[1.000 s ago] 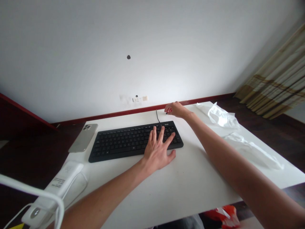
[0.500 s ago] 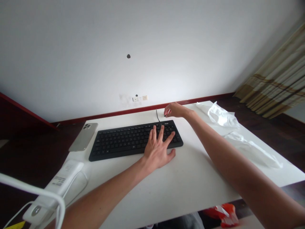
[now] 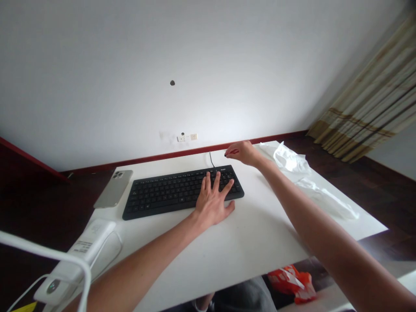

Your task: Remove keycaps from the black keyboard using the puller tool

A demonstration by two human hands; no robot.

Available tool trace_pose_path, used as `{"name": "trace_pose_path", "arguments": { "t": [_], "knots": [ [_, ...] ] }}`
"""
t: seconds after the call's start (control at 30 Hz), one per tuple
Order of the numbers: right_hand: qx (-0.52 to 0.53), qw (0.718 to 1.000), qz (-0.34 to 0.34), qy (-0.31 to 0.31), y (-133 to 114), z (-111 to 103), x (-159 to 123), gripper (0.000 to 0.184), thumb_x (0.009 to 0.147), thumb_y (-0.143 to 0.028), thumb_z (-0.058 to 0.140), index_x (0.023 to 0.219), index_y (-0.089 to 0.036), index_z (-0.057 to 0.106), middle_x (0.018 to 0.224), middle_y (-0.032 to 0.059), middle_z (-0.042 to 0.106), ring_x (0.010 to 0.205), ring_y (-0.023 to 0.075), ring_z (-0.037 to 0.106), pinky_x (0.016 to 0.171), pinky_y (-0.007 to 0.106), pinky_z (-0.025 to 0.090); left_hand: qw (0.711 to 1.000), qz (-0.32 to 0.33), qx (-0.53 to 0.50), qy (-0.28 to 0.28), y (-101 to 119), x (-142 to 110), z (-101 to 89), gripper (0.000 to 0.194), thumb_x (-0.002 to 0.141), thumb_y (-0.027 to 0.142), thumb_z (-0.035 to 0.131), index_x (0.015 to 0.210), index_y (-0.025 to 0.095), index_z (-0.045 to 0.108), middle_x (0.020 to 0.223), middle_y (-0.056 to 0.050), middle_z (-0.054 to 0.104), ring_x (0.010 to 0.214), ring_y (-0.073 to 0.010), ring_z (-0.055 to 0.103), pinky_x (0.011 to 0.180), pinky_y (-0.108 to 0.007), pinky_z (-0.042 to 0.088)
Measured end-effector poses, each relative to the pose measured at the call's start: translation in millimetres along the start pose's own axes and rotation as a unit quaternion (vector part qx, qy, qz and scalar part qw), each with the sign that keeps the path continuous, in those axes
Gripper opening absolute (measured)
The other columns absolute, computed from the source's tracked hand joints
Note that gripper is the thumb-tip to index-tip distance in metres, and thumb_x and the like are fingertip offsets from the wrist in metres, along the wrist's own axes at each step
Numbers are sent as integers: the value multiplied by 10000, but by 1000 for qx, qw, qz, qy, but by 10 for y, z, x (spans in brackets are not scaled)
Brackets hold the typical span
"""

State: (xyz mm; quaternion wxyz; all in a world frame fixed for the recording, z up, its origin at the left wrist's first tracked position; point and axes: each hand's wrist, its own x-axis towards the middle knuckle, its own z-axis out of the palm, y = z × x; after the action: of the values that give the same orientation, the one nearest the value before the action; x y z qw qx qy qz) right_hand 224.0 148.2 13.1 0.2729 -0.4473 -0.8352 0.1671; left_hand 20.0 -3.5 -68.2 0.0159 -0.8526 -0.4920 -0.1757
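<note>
A black keyboard (image 3: 162, 193) lies across the back of the white table (image 3: 253, 234). My left hand (image 3: 212, 201) rests flat on the keyboard's right end, fingers spread over the keys, thumb on the table. My right hand (image 3: 243, 152) reaches past the keyboard's far right corner, close to the table's back edge. Its fingers are pinched together around something small, dark and reddish that I cannot make out. The keyboard's thin black cable (image 3: 211, 159) runs back from the keyboard just left of that hand.
A silver phone (image 3: 113, 188) lies face down left of the keyboard. A white device with a cord (image 3: 81, 253) sits at the near left corner. Crumpled clear plastic bags (image 3: 290, 159) lie on the right side. An orange packet (image 3: 290, 284) is on the floor below. A curtain (image 3: 373, 117) hangs at right.
My view has shifted a little. Both hands stay where they were, the left on the keys and the right pinched behind the keyboard.
</note>
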Motion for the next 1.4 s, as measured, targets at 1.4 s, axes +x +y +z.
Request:
{"name": "trace_pose_path", "arguments": {
  "t": [1.4],
  "knots": [
    [37, 994, -47, -89, -125, 319, -410, 158, 894, -218, 660, 931, -247, 811, 987, 12, 796, 892, 205, 727, 860, 301, 555, 1000, -5, -17, -3, 13, 23, -23, 742, 915, 537, 615, 1588, 348, 367, 1697, -88, 238, 1531, -505, 164, 1195, -658, 257]
  ]
}}
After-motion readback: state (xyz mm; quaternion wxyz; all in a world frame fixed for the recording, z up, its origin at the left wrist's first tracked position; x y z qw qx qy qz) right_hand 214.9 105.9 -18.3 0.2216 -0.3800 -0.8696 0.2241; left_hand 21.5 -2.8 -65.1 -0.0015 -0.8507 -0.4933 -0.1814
